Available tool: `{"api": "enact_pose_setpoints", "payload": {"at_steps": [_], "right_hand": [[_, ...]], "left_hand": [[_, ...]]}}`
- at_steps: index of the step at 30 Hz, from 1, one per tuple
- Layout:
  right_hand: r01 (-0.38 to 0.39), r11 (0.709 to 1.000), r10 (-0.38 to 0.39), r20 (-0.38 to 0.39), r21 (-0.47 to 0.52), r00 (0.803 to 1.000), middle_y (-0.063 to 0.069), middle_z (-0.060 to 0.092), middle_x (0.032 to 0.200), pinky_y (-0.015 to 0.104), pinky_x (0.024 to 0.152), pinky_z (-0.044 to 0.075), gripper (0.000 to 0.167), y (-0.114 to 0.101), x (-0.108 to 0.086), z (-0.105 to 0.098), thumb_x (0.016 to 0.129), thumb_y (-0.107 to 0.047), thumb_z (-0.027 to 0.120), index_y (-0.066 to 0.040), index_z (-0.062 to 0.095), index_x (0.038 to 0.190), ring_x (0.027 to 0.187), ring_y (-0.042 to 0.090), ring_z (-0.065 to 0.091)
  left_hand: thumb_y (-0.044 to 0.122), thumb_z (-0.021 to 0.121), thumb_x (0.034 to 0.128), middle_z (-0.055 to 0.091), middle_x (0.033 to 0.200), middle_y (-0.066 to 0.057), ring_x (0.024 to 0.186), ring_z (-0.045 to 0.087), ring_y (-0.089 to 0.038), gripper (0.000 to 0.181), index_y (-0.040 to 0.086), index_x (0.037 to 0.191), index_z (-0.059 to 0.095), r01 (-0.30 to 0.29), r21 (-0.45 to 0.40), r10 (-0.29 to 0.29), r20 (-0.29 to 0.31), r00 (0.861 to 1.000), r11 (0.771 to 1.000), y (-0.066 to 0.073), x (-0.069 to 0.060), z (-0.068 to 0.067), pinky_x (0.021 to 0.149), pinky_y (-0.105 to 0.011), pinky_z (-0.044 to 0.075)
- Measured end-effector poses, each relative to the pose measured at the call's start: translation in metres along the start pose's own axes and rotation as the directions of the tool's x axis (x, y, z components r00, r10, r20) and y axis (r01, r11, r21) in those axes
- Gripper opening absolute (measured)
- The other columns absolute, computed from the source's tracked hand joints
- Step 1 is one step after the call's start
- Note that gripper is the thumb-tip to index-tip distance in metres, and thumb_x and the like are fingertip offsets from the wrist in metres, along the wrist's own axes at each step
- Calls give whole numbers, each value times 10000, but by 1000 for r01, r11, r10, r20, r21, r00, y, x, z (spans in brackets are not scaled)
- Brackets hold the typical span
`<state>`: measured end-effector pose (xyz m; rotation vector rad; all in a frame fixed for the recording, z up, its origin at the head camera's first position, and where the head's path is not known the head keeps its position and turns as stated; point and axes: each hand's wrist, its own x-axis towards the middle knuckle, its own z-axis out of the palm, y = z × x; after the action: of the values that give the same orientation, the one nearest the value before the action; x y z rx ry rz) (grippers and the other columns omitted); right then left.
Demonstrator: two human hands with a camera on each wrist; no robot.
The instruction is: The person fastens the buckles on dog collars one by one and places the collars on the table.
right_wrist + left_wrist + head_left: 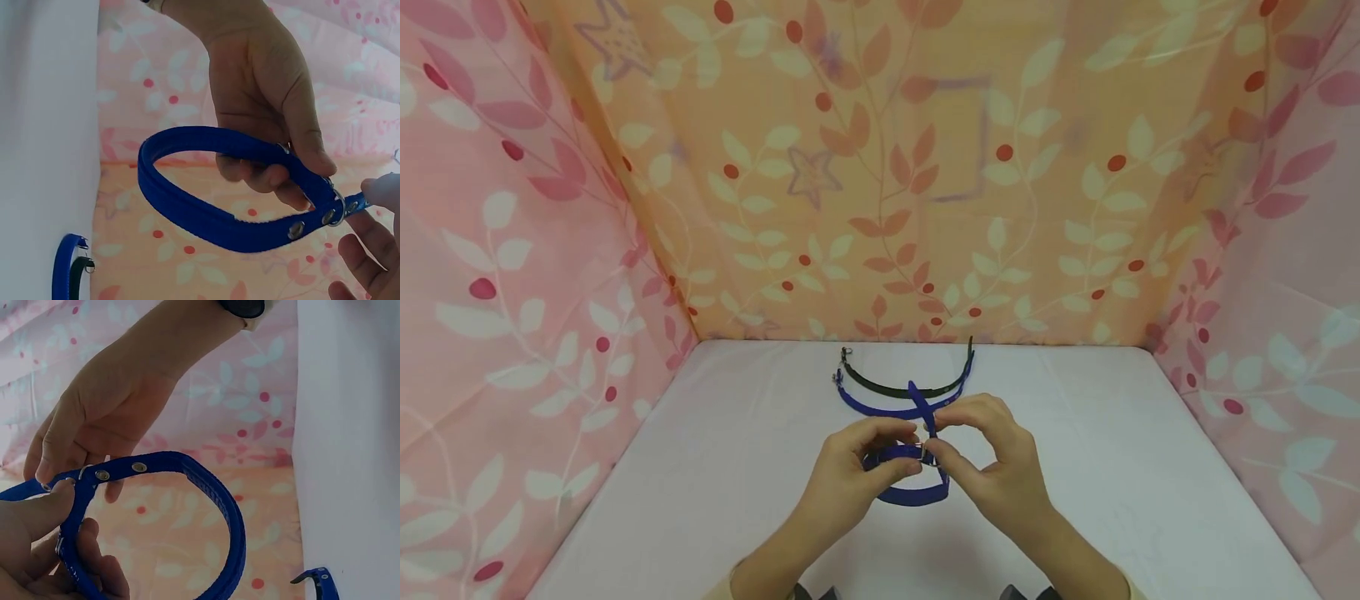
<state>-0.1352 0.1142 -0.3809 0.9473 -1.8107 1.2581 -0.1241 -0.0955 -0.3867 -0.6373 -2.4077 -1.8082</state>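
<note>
Both hands hold a blue strap (913,497) bent into a loop above the white table. In the right wrist view the strap (187,209) shows metal eyelets and a ring around it near the fingertips. My left hand (850,475) pinches the buckle end between thumb and fingers; the left wrist view shows this hand (37,537) at the lower left. My right hand (1003,467) pinches the strap's other end, whose tip stands up past the buckle; in the left wrist view that hand (119,394) reaches from above. The fingers partly hide the buckle.
Farther back on the white table (737,433) lie a dark green strap (887,390) and another blue strap (868,409), curved side by side, their metal fittings at the left. Patterned cloth (880,167) hangs behind and at both sides.
</note>
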Motion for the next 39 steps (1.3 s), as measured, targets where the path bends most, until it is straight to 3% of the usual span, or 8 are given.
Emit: {"api": "enact_pose_setpoints", "payload": {"at_steps": [5,10,13,18,25,31,35,39], "right_hand": [[35,999,-36,-35,-6,999,59,732,992,194,949,479,346,0,3,-2,984,-320,704,-17,692,1151,1005,173,630],[86,996,-86,-48,7,995,72,729,954,221,954,456,281,-2,7,-3,985,-241,713,-14,715,1151,975,185,619],[91,996,-91,-50,0,995,75,735,952,234,953,447,232,-1,8,-5,922,-100,755,-45,743,1147,970,190,617],[69,997,-70,-17,-36,997,53,737,955,237,960,441,396,2,7,-10,763,73,743,-96,771,1120,981,194,616],[138,987,-136,27,-86,990,19,686,887,251,958,418,332,3,10,-13,746,46,694,-121,791,1016,947,223,583],[254,964,-248,67,-83,966,-3,621,824,300,954,393,295,2,14,-13,710,43,649,-107,775,931,880,221,540],[277,958,-268,118,-71,956,-16,615,828,317,948,387,243,2,16,-15,791,-9,637,-121,779,954,881,202,532],[260,962,-236,229,-79,944,-50,619,887,315,942,380,221,2,17,-20,884,-66,640,-154,782,1029,939,178,550]], "left_hand": [[307,813,881,721,1105,95,983,718,-108,327,323,1196,728,31,10,-30,-12,999,999,4,-2,-1,851,-245,593],[203,846,848,733,1070,81,985,726,-145,313,306,1129,755,18,-42,-22,-93,995,999,9,-4,-1,848,-279,603],[145,844,846,750,1059,28,975,736,-200,290,245,1107,764,36,-131,-52,-115,992,991,11,-3,-4,836,-301,611],[156,858,835,758,1074,-40,1020,729,-235,308,195,1125,761,100,-233,-121,-78,990,967,10,-1,-9,871,-303,602],[197,889,801,753,1059,-31,989,720,-221,337,165,1110,758,148,-194,-167,-88,982,970,13,-1,-11,872,-268,593],[194,903,782,742,1022,-48,932,710,-263,325,176,1075,765,144,-200,-165,-91,982,969,14,-2,-10,833,-280,603],[187,902,781,744,1018,-41,933,711,-259,319,176,1070,767,133,-195,-151,-77,986,972,12,-2,-10,834,-286,605],[194,904,780,740,1018,-19,923,714,-228,313,205,1059,764,125,-163,-138,-65,988,979,11,-2,-11,825,-287,608]]}}
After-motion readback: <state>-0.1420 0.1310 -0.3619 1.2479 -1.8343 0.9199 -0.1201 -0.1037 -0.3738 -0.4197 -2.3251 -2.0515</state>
